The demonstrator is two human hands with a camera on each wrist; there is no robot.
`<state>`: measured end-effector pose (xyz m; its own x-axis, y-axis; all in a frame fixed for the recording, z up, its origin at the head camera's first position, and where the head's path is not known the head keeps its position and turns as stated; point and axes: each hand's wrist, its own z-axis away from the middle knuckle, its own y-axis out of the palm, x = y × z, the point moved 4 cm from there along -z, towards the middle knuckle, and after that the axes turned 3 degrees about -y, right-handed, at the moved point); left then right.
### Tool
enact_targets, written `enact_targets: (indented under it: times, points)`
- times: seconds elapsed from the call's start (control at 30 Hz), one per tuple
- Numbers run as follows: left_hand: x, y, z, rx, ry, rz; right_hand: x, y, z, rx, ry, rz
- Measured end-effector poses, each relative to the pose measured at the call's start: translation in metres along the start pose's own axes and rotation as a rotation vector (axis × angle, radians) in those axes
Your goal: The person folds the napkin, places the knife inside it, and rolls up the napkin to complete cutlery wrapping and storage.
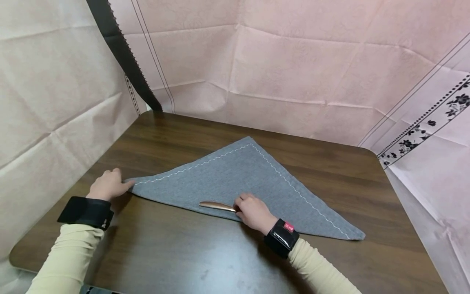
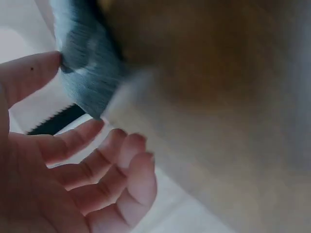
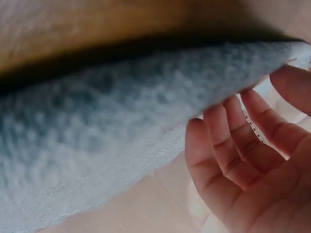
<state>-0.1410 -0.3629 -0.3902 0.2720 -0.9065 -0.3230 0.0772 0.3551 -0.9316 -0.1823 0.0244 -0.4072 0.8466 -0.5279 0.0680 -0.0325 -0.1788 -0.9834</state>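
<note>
A grey cloth (image 1: 220, 175), triangular in outline with white wavy stitching along its two upper sides, lies on the brown wooden table (image 1: 165, 245). At its left corner my left hand (image 1: 110, 185) pinches the fabric; the left wrist view shows thumb and index finger on the corner, the other fingers loosely bent. Near the cloth's lower edge my right hand (image 1: 254, 212) holds one end of a slim copper-coloured knife (image 1: 217, 206), which points left over the cloth. The hand hides the rest of it. In the right wrist view the fingertips are close to the cloth's edge.
Pale pink patterned sheets (image 1: 293, 65) hang behind and beside the table. A black strip with a jagged edge (image 1: 125, 53) runs down to the table's far left corner. A floral border (image 1: 422, 126) crosses the sheet at the right.
</note>
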Motion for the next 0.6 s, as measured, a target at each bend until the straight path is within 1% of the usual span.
enact_targets:
  times: [0.07,0.13,0.2,0.27,0.37,0.4,0.43,0.5,0.6]
  points:
    - [0.006,0.003,-0.003,0.058,-0.010,0.061,-0.001,-0.001,0.000,0.009,0.000,-0.005]
    - [0.008,0.005,-0.005,0.092,-0.004,0.119,0.000,-0.001,0.000,0.015,-0.005,-0.013]
    - [0.007,0.005,-0.005,0.095,0.008,0.176,0.000,-0.003,0.000,0.020,-0.008,-0.032]
    - [0.004,0.003,-0.005,0.074,0.020,0.208,0.000,-0.005,0.001,0.018,-0.012,-0.062]
    - [-0.004,-0.004,-0.004,0.004,0.060,0.219,-0.002,-0.009,0.005,0.003,-0.004,-0.106]
    - [-0.008,-0.006,-0.003,-0.031,0.079,0.218,-0.004,-0.010,0.007,-0.008,0.004,-0.114]
    - [-0.012,-0.010,-0.002,-0.076,0.104,0.209,-0.007,-0.012,0.010,-0.019,0.015,-0.121]
    - [-0.022,-0.017,0.000,-0.192,0.161,0.194,-0.014,-0.016,0.017,-0.045,0.048,-0.119]
    - [-0.041,-0.027,0.006,-0.352,0.238,0.207,-0.030,-0.023,0.034,-0.067,0.133,-0.113]
